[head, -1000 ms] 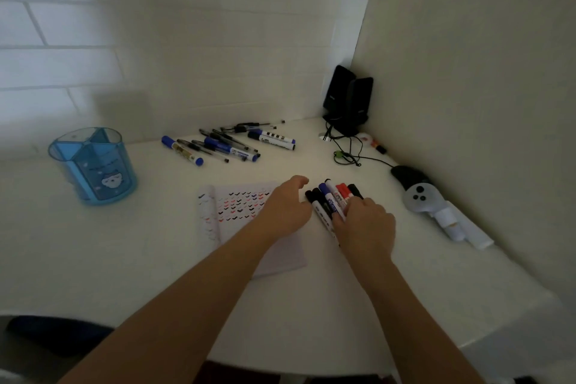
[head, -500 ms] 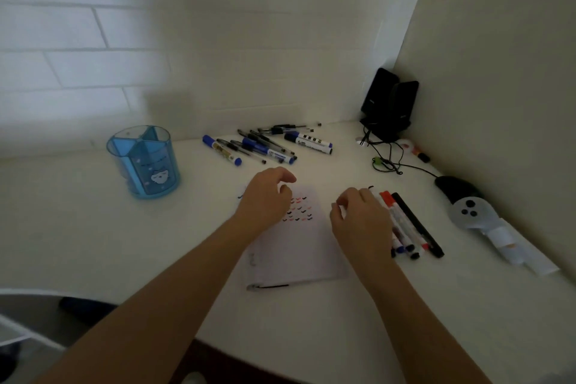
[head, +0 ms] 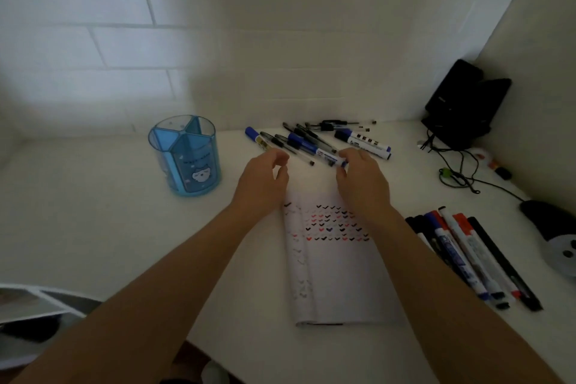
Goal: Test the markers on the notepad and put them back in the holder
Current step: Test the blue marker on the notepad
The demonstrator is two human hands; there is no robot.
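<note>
Fingertips of right hand at blue marker

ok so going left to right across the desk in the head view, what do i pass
blue holder → left hand → right hand → row of markers

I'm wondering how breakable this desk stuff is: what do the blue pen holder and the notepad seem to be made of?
The blue pen holder looks like translucent, glossy plastic: its inner dividers show through the wall. The notepad looks like matte white paper: marker ticks cover its top and a page seems to curl over at left.
</note>
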